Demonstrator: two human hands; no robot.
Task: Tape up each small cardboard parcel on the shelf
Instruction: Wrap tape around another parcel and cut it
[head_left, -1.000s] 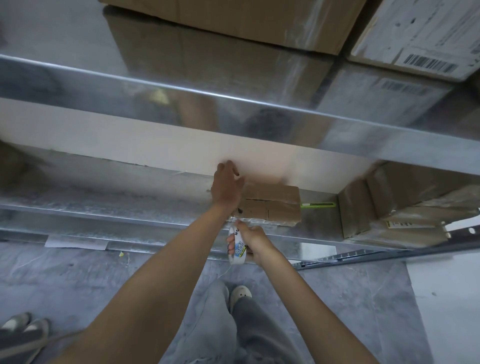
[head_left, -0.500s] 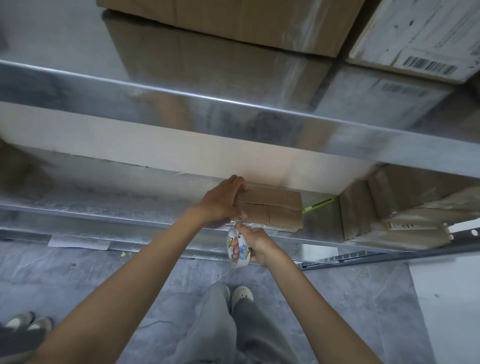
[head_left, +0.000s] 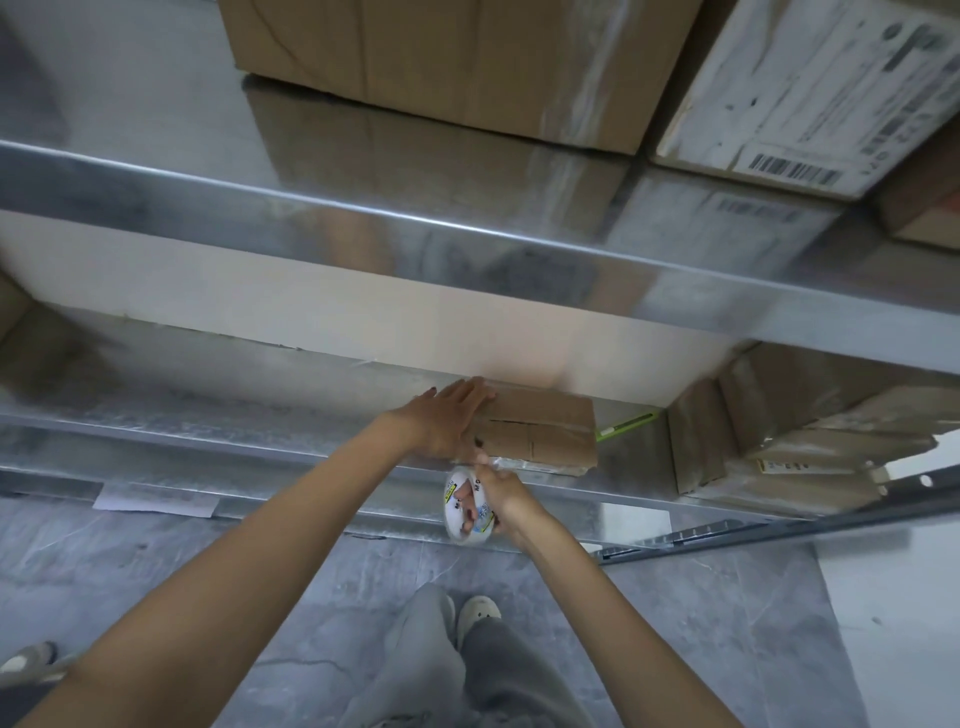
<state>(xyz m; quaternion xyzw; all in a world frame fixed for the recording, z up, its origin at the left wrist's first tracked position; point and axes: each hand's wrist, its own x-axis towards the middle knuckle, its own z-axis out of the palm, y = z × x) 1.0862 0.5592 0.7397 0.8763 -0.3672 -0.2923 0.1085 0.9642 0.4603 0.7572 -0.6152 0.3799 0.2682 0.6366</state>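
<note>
A person's grey trouser legs and a pale shoe stand on a grey floor, below and nearer than the small cardboard parcel. Just in front of the parcel's near edge, the right hand grips a white tape roll, its fingers curled through and around the ring. The left hand lies flat on the parcel's left end, with its fingers straight and close together, pressing the cardboard.

The parcel sits on the lower metal shelf, close to the front lip. Flap seams show on its top and a shiny clear strip runs along its near edge. Just right of the parcel lies a thin green-handled tool; what kind cannot be told. Farther right of the parcel stand larger brown boxes.

Above the parcel, an upper metal shelf carries a big brown carton. Above and right of the parcel sits a white box with a barcode label.
</note>
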